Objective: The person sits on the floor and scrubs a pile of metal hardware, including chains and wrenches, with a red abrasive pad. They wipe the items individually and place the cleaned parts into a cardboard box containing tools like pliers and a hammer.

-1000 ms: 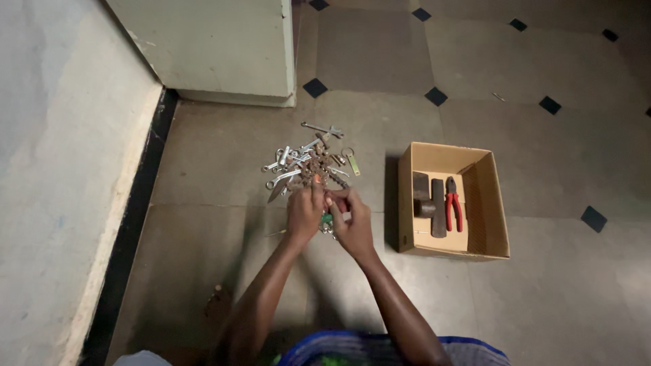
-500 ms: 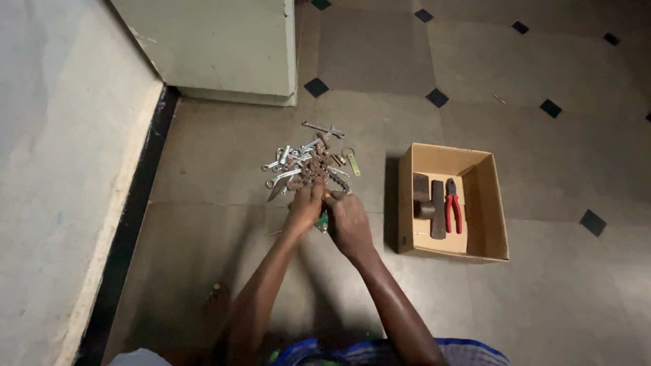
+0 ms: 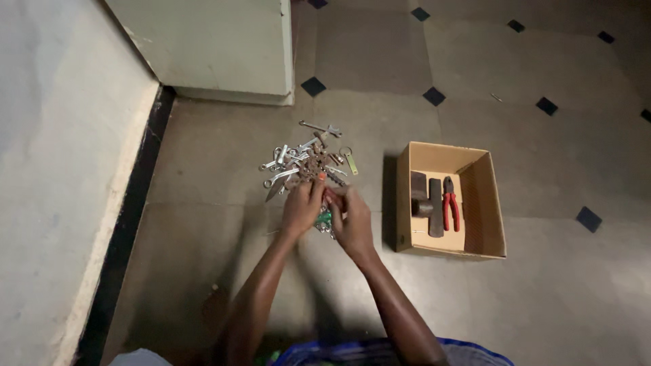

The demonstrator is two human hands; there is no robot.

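Tools, a loose heap of spanners [image 3: 305, 161] and other small metal pieces, lie on the tiled floor [image 3: 380, 61] straight ahead of me, near a pale cabinet [image 3: 224, 47] at the wall. My left hand [image 3: 302, 207] and my right hand [image 3: 351, 220] meet at the near edge of the heap, fingers curled together around something small; a bit of green [image 3: 324, 218] shows between them, but I cannot tell what it is or how firmly it is held. Both hands sit low and close, which I judge suits picking through small parts. To the right, well apart from the heap, an open cardboard box [image 3: 485, 196] holds red-handled pliers [image 3: 450, 203] beside a dark hammer [image 3: 426, 200], laid flat and side by side.
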